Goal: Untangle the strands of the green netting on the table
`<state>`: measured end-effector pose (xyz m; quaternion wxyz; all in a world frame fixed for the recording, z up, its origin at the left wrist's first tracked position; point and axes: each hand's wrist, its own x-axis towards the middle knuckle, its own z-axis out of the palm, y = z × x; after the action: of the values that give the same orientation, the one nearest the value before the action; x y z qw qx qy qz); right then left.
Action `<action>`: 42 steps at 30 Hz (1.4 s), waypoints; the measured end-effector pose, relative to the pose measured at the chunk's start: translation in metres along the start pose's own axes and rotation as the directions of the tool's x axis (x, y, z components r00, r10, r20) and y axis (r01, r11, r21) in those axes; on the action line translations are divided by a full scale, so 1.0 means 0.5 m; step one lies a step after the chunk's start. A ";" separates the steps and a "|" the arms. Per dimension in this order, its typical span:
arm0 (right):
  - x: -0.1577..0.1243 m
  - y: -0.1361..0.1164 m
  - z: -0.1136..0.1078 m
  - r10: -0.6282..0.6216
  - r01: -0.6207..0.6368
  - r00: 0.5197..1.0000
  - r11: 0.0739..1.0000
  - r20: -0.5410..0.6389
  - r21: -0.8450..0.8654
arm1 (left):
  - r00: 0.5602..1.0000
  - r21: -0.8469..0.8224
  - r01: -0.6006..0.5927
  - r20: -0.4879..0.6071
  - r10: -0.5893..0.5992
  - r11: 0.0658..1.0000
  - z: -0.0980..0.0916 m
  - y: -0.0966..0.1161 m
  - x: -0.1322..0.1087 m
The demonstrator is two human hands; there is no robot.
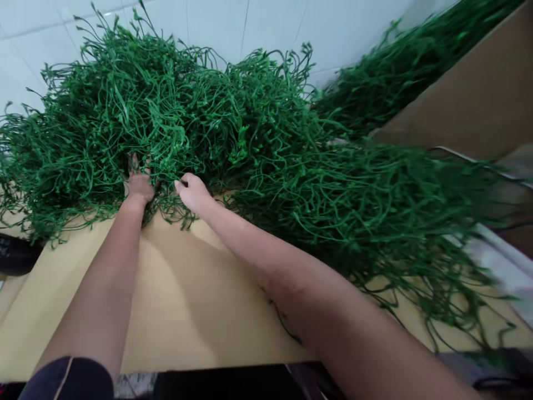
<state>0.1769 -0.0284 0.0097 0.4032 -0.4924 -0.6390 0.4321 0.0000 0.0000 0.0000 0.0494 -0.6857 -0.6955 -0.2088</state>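
A big heap of thin green stems with small budded tips, which look like artificial plant stems point(187, 111), covers the back of the table. My left hand point(139, 184) reaches into the front of the heap with its fingers spread; the fingertips are partly hidden among the stems. Just to its right, my right hand point(194, 191) is closed in a pinch at the heap's lower edge. A short dark piece of a green stem point(184, 183) shows between the thumb and forefinger. Loose stem ends hang between the two hands.
The heap rests on a yellowish tabletop point(175, 311). White tiles point(266, 28) form the wall behind. On the right, a brown cardboard panel point(466, 94) stands before more green stems point(400, 72). A black object point(16, 254) lies at the left edge.
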 end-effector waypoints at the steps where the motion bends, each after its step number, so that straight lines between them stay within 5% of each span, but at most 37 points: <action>1: -0.016 -0.004 -0.008 -0.027 0.027 1.000 1.000 0.014 0.009 | 0.999 0.051 0.025 0.025 -0.026 0.998 -0.010 0.010 -0.010; 8: -0.131 -0.048 -0.044 -0.176 0.163 0.980 0.978 0.096 0.133 | 0.983 0.242 0.071 0.146 -0.109 0.968 -0.077 0.073 -0.088; 13: -0.200 -0.051 -0.034 -0.138 0.094 0.978 0.961 0.154 0.260 | 0.963 0.229 0.103 0.220 -0.155 0.968 -0.119 0.090 -0.138; 19: -0.260 -0.027 -0.045 -0.199 0.105 0.965 0.889 0.170 0.445 | 0.974 -0.028 0.144 0.179 -0.137 0.989 -0.222 0.099 -0.249; 23: -0.293 -0.022 -0.063 -0.193 0.071 0.967 0.830 0.165 0.554 | 0.988 -0.376 0.149 0.023 -0.152 0.915 -0.267 0.117 -0.340; 27: -0.315 -0.038 -0.061 -0.103 -0.027 0.981 0.763 0.162 0.646 | 0.991 -0.545 0.061 -0.066 -0.116 0.836 -0.256 0.161 -0.402; 33: -0.320 -0.051 -0.051 -0.048 -0.022 0.995 0.765 0.091 0.644 | 0.983 -0.477 -0.138 0.045 0.181 0.868 -0.198 0.212 -0.437; 38: -0.313 -0.046 -0.055 0.113 -0.165 0.986 0.732 0.121 0.662 | 0.996 -0.279 -0.092 -0.017 0.091 0.956 -0.181 0.216 -0.441; 42: -0.318 -0.056 -0.053 0.026 -0.122 0.986 0.773 0.162 0.622 | 0.995 -0.181 -0.069 -0.082 0.055 0.981 -0.176 0.228 -0.439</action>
<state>0.2241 -0.1835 0.0299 0.4800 -0.3213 -0.4651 0.6709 0.1040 -0.2397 0.0273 0.0190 -0.7001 -0.6493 -0.2963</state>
